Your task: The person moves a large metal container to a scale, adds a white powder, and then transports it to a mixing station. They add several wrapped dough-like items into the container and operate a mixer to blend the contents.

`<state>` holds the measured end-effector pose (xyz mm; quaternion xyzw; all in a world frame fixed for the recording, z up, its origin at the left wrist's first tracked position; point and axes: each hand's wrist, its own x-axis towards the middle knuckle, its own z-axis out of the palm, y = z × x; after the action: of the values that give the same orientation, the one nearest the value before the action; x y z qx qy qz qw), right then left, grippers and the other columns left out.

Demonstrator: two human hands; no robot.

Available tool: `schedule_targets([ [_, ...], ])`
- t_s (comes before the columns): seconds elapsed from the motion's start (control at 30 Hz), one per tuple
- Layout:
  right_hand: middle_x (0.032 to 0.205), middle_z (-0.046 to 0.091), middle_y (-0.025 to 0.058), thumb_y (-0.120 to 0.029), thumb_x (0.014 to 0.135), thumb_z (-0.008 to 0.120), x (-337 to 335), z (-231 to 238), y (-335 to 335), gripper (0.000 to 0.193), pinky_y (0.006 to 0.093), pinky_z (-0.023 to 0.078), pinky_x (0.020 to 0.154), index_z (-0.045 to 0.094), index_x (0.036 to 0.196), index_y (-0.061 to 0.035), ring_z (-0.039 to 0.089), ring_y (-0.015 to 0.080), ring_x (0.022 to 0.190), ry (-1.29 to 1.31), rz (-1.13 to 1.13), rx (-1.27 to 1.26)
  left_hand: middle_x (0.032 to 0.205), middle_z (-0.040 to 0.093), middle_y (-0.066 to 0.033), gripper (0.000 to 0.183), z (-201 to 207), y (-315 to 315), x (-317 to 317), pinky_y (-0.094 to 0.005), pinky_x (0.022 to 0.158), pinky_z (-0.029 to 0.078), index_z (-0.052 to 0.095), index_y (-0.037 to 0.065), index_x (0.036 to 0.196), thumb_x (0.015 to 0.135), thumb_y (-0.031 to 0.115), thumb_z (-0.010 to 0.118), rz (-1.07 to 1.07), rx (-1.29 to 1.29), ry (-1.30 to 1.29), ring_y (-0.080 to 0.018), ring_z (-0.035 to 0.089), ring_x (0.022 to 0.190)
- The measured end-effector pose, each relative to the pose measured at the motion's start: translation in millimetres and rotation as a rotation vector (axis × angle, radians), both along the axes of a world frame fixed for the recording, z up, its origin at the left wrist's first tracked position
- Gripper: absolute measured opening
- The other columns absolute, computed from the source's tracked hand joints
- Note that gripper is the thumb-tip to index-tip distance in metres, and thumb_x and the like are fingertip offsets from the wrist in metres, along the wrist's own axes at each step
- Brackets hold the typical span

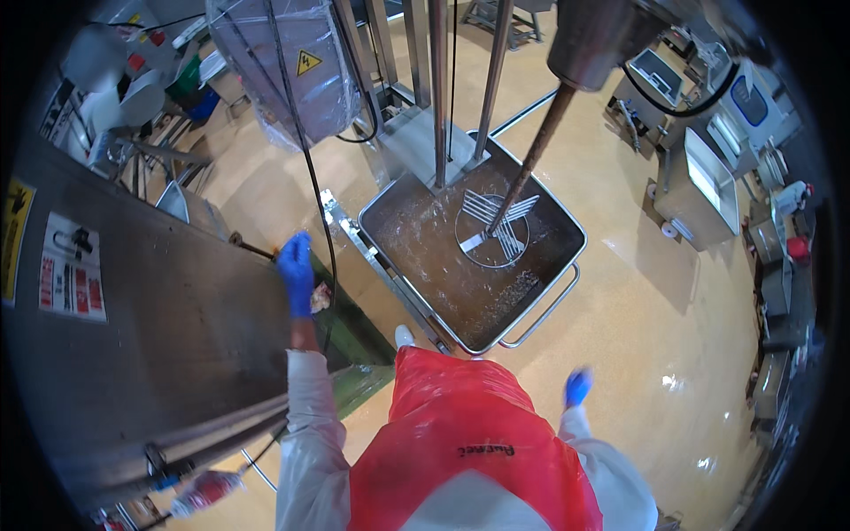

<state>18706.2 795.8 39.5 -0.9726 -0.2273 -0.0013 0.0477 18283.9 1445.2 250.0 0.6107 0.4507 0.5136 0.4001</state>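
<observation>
My left hand point(297, 273), in a blue glove, is raised beside the steel machine wall. Its fingers look curled; what they hold, if anything, is hidden. A dark rod point(254, 249) with a knobbed end runs from the machine's edge up to this hand, and I cannot tell whether they touch. My right hand point(578, 387), also blue-gloved, hangs out at my right side over the floor, smeared by motion. Ahead of me stands a wheeled steel tub point(425, 265) with a wet inside. A mixing paddle point(500, 232) with slatted blades and a ring reaches down into it on a shaft.
A large steel machine wall point(159, 327) fills the left side. A dark cable point(310, 168) hangs near my left hand. Steel posts point(440, 97) and a plastic-wrapped cabinet point(274, 71) stand beyond. Another steel tub point(695, 199) stands at right. Wet patches point(671, 382) shine on the floor.
</observation>
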Motion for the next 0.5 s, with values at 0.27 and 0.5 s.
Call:
schedule_targets([
  [0.27,0.081,0.066,0.009,-0.022,0.093,0.055,-266,-65,-30,0.021,0.0354,0.049,0.066,0.066,0.088,-0.0046,0.06,0.0235,0.071,1.009,-0.35,0.124,0.149,0.037,-0.0124,0.043,121,278,0,-0.0327,0.115,0.029,0.037,-0.004,0.143,0.103,0.014,0.042,-0.123,0.197,-0.084,-0.0208,0.037,0.136],
  [0.5,0.077,0.067,0.007,-0.023,0.09,0.055,-262,-69,64,0.024,0.0357,0.049,0.062,0.068,0.083,-0.0047,0.061,0.0219,0.067,0.884,-0.294,0.325,0.124,0.058,-0.0077,0.042,84,374,50,-0.0321,0.1,0.037,0.052,-0.001,0.13,0.104,0.029,0.037,-0.061,0.288,-0.337,-0.0175,0.05,0.113],
])
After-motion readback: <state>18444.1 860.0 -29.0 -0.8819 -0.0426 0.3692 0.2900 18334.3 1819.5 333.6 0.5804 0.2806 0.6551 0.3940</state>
